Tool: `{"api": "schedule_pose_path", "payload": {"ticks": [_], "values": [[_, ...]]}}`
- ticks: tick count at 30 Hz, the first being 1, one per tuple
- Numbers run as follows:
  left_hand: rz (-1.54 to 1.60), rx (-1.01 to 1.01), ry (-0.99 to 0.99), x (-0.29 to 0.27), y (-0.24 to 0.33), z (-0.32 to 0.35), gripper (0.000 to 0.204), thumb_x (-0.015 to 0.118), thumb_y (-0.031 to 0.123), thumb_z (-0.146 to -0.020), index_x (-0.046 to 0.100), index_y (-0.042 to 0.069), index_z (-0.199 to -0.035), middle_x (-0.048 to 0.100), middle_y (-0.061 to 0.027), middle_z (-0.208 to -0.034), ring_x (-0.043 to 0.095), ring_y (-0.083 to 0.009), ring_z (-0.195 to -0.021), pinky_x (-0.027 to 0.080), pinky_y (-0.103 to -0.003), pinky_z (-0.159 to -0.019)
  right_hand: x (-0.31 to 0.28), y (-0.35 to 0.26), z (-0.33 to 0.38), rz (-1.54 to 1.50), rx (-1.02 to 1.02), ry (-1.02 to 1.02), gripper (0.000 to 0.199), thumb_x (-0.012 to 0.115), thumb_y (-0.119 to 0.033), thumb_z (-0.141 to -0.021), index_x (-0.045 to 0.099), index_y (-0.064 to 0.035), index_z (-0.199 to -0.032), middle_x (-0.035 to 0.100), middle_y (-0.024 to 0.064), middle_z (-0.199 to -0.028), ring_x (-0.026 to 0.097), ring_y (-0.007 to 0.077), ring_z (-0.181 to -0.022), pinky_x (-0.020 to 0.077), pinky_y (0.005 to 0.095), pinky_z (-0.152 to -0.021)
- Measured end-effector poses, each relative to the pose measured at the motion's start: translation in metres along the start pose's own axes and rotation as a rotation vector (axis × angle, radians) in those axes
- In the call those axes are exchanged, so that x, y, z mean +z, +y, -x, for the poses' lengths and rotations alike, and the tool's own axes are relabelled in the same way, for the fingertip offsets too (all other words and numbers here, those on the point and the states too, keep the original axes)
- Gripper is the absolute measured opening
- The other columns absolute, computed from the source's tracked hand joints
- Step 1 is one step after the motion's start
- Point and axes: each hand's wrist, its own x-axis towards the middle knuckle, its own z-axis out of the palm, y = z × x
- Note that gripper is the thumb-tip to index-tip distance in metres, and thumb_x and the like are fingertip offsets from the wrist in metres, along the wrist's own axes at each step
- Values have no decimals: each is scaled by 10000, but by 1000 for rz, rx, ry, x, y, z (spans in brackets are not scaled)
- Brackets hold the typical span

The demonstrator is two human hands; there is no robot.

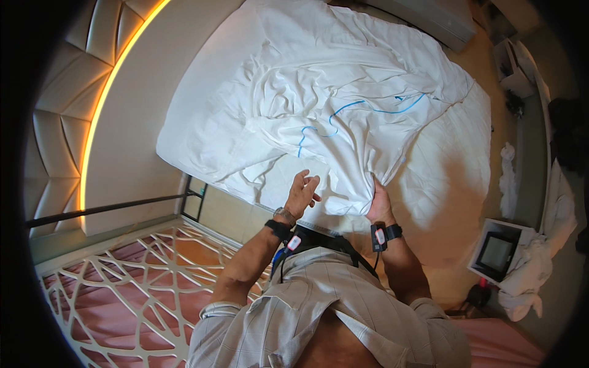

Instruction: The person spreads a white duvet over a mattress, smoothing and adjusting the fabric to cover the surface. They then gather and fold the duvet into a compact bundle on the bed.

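Observation:
A large white sheet (350,147) with a thin blue line lies bunched and creased over the bed. My right hand (380,205) grips a gathered part of its near edge, and the cloth is pulled taut in folds toward that hand. My left hand (302,193) hovers just left of the held cloth, fingers apart and slightly bent, with nothing in it. Under and around the sheet shows the white-covered mattress (445,178), smoother on the right side. Both wrists carry strapped-on dark bands with small devices.
A padded headboard wall (55,147) with a lit strip stands at left. A white lattice screen (123,294) is at lower left, a black rail (123,203) above it. To the right are a microwave-like box (498,251) and heaped white cloth (527,276).

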Motion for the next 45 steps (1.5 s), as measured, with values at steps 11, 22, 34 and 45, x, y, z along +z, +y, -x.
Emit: {"api": "schedule_pose_path", "payload": {"ticks": [11,22,34,45], "values": [[334,-250,-413,43,-45,-24,394,694,358,-1020,627,52,-780,642,-78,-593,585,-159,-501,435,-283,-487,-1,0,59,342,298,47,571,643,-322,-1030,502,20,-1465,659,142,-1337,660,246,-1192,504,397,-1078],[350,-132,24,58,-68,36,453,631,439,-1034,586,-2,-1126,632,-120,-1122,643,-220,-1071,585,-405,-846,-39,-31,43,297,117,-19,474,652,-204,-1014,551,47,-1404,659,112,-1320,650,233,-1182,496,385,-1067],[751,-222,450,88,-119,-29,664,536,559,-1004,431,125,-1496,429,-126,-1504,483,-306,-1334,544,-477,-924,-16,-51,91,233,402,-30,553,525,-375,-1086,502,25,-1468,656,166,-1361,662,287,-1209,534,437,-1056],[1040,-4,-112,51,-144,-43,213,638,227,-1023,628,48,-1138,693,-59,-927,667,-180,-806,603,-326,-698,-5,-91,95,946,68,-62,567,711,-176,-987,503,31,-1472,603,109,-1401,588,223,-1260,455,352,-1104]]}}
